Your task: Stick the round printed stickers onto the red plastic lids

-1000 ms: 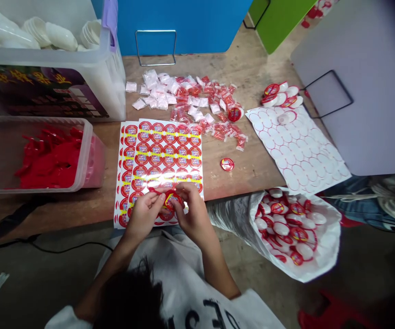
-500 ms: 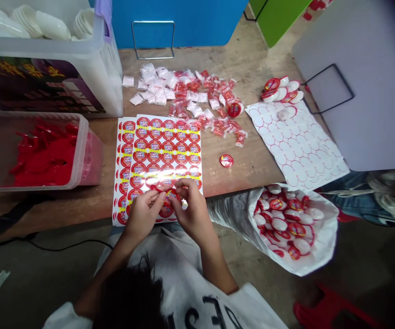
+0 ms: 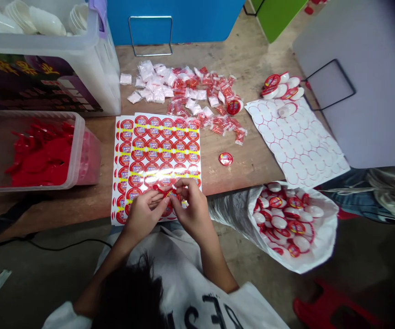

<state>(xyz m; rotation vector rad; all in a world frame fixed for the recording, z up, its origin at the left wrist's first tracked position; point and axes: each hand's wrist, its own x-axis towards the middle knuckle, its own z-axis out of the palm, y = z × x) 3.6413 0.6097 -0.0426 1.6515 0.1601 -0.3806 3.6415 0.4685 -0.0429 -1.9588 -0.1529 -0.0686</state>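
Over the sticker sheets [image 3: 165, 146], printed with rows of round red labels, both hands meet near the table's front edge. My left hand [image 3: 145, 211] pinches a small red plastic piece [image 3: 163, 190] between thumb and fingers. Its exact shape is mostly hidden by the fingers. My right hand [image 3: 193, 206] is closed at the other side of the same piece, thumb and forefinger close together; whether it also grips a label cannot be made out. To the right of the sheets lies one round red labelled piece [image 3: 225, 159].
Small white and red packets [image 3: 190, 91] are heaped behind the sheets. At left stand a clear tub [image 3: 81, 151] of red plastic parts and a larger bin [image 3: 110, 82] of white scoops. A white sack [image 3: 327, 246] of finished-looking red-and-white pieces hangs at right, near used backing sheets [image 3: 300, 141].
The red piece has tilted slightly between my fingers, and my left fingertips have shifted a little. The whole view has moved slightly; the other things stay in place.
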